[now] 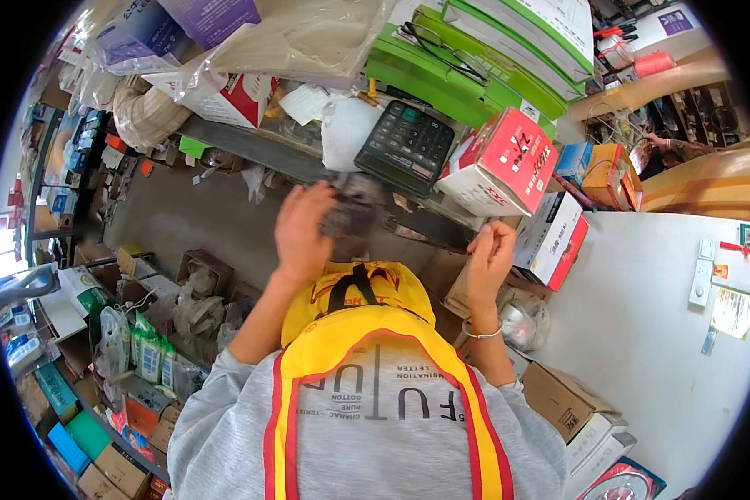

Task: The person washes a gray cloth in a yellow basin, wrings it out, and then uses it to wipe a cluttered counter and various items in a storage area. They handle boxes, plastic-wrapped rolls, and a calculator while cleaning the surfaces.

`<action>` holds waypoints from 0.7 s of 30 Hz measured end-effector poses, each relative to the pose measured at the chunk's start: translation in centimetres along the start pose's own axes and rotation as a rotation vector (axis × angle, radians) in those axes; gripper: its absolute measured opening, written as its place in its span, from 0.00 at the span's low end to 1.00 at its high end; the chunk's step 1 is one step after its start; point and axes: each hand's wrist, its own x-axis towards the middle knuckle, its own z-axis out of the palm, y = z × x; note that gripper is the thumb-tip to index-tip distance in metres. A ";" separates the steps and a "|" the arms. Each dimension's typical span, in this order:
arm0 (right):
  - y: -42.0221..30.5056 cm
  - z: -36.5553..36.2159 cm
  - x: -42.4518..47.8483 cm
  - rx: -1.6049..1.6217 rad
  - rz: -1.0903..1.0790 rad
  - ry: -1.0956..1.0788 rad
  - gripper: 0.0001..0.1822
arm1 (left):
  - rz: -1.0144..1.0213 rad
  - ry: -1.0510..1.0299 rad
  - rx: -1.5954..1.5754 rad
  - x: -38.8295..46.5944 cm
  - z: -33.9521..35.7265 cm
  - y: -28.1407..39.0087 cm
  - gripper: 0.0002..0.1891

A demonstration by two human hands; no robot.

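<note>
A dark, motion-blurred object (353, 209) is in my left hand (301, 231), at the near edge of the dark counter (281, 153). Its kind is too blurred to make out. My right hand (490, 259), with a bangle on the wrist, is raised just below a red and white carton (503, 165). Its thumb and fingers are drawn together, and whether something small is pinched there is unclear. On the counter beyond my hands lie a black desktop calculator (405, 147) and a white wrapped bundle (348, 132).
Green box files (462, 81) with eyeglasses (444, 50) on top are stacked at the back. Purple boxes (212, 19) under plastic sheeting stand back left. Cartons and plastic bags (197, 312) crowd the lower left. A white surface (650, 337) lies right. Another person's hand (656, 142) shows far right.
</note>
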 end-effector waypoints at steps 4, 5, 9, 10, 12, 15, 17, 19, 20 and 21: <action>-0.4 1.4 -1.2 -0.140 -0.110 -0.172 0.10 | -0.852 0.572 -0.887 0.9 -2.7 -5.1 0.14; -2.6 2.8 -1.3 -0.149 -0.155 -0.263 0.16 | -0.980 0.628 -0.944 0.8 -3.6 -6.8 0.16; -3.6 7.4 -1.2 0.375 0.132 -0.291 0.20 | -0.977 0.592 -1.193 0.3 -5.8 -6.8 0.19; -3.7 7.6 -0.9 0.512 0.444 -0.309 0.20 | -1.025 0.579 -1.223 -0.1 -6.0 -6.4 0.19; -4.6 7.5 -0.3 0.689 0.708 -0.451 0.22 | -1.032 0.535 -1.358 -0.5 -6.3 -4.8 0.18; -4.7 9.3 1.5 0.953 0.926 -0.602 0.23 | -1.102 0.429 -1.455 -0.8 -6.6 -3.8 0.20; -3.5 11.3 2.4 1.067 0.853 -0.571 0.22 | -1.217 0.395 -1.408 0.7 -7.3 -1.6 0.20; -3.2 11.8 2.4 1.020 0.843 -0.563 0.18 | -1.157 0.391 -1.488 -0.1 -7.4 -2.0 0.21; -3.1 11.5 2.3 0.987 0.824 -0.611 0.17 | -1.121 0.381 -1.542 -0.2 -7.7 -2.0 0.21; -3.5 11.3 1.9 0.948 0.809 -0.662 0.17 | -1.090 0.375 -1.598 -0.5 -7.8 -1.9 0.22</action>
